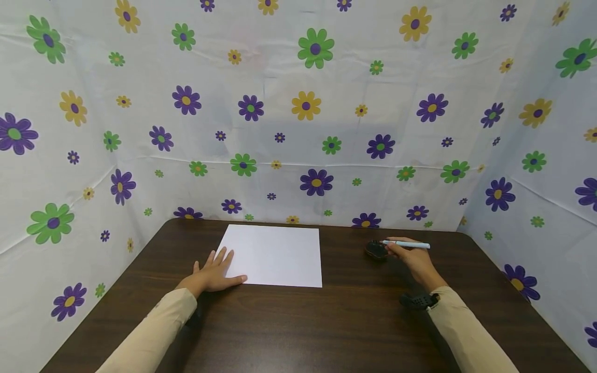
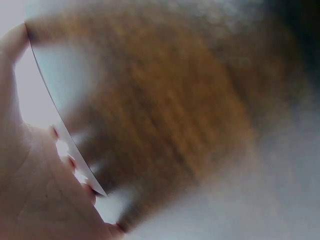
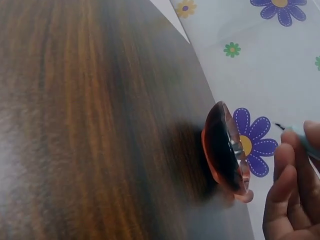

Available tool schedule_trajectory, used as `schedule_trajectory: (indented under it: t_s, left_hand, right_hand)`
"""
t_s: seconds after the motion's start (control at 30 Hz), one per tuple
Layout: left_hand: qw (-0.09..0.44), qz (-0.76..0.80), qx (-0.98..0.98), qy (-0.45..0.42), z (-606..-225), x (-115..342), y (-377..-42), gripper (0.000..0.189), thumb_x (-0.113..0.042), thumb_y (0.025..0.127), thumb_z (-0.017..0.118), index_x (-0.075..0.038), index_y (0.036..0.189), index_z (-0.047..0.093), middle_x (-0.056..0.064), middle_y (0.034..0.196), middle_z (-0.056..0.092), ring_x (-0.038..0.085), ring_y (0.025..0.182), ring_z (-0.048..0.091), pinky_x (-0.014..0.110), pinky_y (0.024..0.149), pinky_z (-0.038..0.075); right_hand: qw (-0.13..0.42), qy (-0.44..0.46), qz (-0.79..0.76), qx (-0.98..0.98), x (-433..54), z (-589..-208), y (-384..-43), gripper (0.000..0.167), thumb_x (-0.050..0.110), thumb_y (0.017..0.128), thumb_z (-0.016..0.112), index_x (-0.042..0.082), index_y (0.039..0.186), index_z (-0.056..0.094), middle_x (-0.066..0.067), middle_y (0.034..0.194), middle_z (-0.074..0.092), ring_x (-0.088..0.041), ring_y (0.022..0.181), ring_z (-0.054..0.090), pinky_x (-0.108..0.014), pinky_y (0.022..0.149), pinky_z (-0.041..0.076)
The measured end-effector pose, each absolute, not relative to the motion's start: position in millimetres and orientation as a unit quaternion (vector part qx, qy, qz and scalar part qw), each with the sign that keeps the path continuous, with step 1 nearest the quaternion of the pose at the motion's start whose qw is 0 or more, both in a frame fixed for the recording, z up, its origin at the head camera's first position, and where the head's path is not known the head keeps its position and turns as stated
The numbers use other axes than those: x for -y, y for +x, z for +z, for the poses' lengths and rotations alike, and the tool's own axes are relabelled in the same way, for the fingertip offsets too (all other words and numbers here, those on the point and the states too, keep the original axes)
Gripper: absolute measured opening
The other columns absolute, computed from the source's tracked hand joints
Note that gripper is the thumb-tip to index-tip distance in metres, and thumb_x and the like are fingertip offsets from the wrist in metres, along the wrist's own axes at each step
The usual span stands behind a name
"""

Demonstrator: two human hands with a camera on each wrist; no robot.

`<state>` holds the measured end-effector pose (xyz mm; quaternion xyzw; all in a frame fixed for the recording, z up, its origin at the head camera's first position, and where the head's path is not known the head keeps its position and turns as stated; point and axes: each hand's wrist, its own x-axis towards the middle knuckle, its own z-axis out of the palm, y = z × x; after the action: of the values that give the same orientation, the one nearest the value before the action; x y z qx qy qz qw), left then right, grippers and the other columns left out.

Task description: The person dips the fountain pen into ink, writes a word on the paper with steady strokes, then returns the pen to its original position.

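Note:
A blank white sheet of paper [image 1: 275, 254] lies on the dark wooden table. My left hand [image 1: 213, 273] rests on its left edge with the fingers spread; the left wrist view shows the palm [image 2: 40, 185] along the paper's edge. At the right, my right hand [image 1: 415, 260] pinches a brush [image 1: 410, 244] with a pale blue barrel and a fine dark tip. Beside that hand stands a small clear dish [image 1: 375, 250] of dark liquid. In the right wrist view, the brush tip is above and to the right of the dish [image 3: 222, 150], apart from it.
The brown table [image 1: 298, 326] has rounded far corners. White cloth [image 1: 280, 191] with purple, green and yellow flowers hangs around its back and sides. A dark band [image 1: 420, 301] is on my right wrist, by the light sleeve.

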<state>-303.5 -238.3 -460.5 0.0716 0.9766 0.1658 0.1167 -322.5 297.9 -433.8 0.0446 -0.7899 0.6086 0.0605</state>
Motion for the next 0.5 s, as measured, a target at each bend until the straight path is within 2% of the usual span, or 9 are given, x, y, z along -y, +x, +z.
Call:
schedule_trajectory:
  t_s: [0.33,0.5]
  left_hand:
    - [0.116,0.159,-0.978,0.071,-463.3,239.8,-305.9,0.116,-0.087,0.074,0.041,-0.009,0.154,0.011,0.019,0.16,-0.001,0.046,0.144,-0.008,0.075,0.1,-0.013]
    - [0.122,0.163,-0.976,0.072,-458.6,237.6,-303.7,0.116,-0.086,0.074,0.041,-0.009,0.154,0.01,0.019,0.16,-0.002,0.045,0.144,-0.008,0.075,0.1,-0.013]
  right_hand:
    - [0.076,0.01,0.506,0.859,-291.6,-431.6,-336.4,0.035,0.022,0.091,0.067,-0.006,0.113,0.066,-0.012,0.093,0.073,-0.009,0.074,0.069,-0.036,0.076,0.057]
    - [0.091,0.001,0.443,0.892,-291.9,-431.3,-341.8,0.027,0.02,0.087,0.071,-0.003,0.1,0.073,-0.011,0.089,0.074,-0.011,0.069,0.069,-0.032,0.068,0.057]
